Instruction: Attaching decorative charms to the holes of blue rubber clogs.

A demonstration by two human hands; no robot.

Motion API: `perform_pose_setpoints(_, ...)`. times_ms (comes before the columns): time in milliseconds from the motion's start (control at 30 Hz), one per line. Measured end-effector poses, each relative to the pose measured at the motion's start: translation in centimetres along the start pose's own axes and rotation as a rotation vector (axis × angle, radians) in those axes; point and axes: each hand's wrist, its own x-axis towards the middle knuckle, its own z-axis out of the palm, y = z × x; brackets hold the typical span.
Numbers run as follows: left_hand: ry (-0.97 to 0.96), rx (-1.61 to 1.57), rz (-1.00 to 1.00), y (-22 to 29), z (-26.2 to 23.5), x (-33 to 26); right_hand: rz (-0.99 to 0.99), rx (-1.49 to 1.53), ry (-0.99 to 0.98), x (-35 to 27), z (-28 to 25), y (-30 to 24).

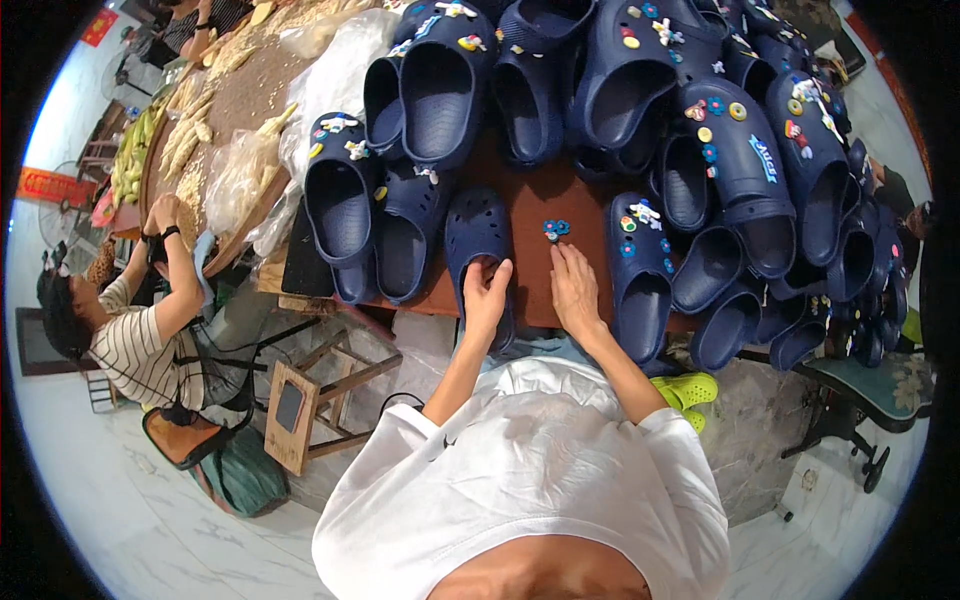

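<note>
My left hand (pixel 485 292) is at the foot opening of a plain dark blue clog (pixel 478 225) near the table's front edge. Its fingers reach into the opening and are closed on the shoe; the fingertips are hidden inside. No charms show on this clog's holed upper. My right hand (pixel 574 284) rests on the brown tabletop (pixel 532 200) with fingers stretched forward. Just beyond its fingertips lie several small blue flower shoe charms (pixel 556 229); whether the fingers touch them I cannot tell. To the right sits a decorated clog (pixel 641 270) bearing flower and figure charms.
Stacked dark blue clogs (pixel 735 150) crowd the table's back and right. Another clog (pixel 338 195) stands at left. Beyond are a clear plastic bag (pixel 243 165) and pale corn cobs (pixel 190 135), with a seated person (pixel 140 310) beside them. A wooden stool (pixel 290 415) stands at lower left.
</note>
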Motion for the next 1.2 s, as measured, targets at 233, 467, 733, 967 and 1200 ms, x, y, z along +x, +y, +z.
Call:
perform_pose_setpoints(233,0.179,-0.312,-0.074,0.2,1.9,2.1,-0.044,0.088,0.066,0.7,-0.5,0.7)
perform_pose_setpoints(467,0.162,-0.313,-0.154,0.2,1.7,1.7,0.16,0.383,0.08,1.0,-1.1,0.5)
perform_pose_setpoints(733,0.133,-0.222,-0.101,0.7,2.4,-2.1,0.364,0.781,0.011,1.7,-1.7,-1.3)
perform_pose_setpoints(967,0.083,-0.265,-0.138,0.7,2.1,-1.8,0.301,0.855,0.06,2.2,-2.5,-3.9)
perform_pose_setpoints(1200,0.047,-0.261,-0.134,0.6,1.8,-2.2,0.22,0.847,0.07,2.2,-3.2,-3.9)
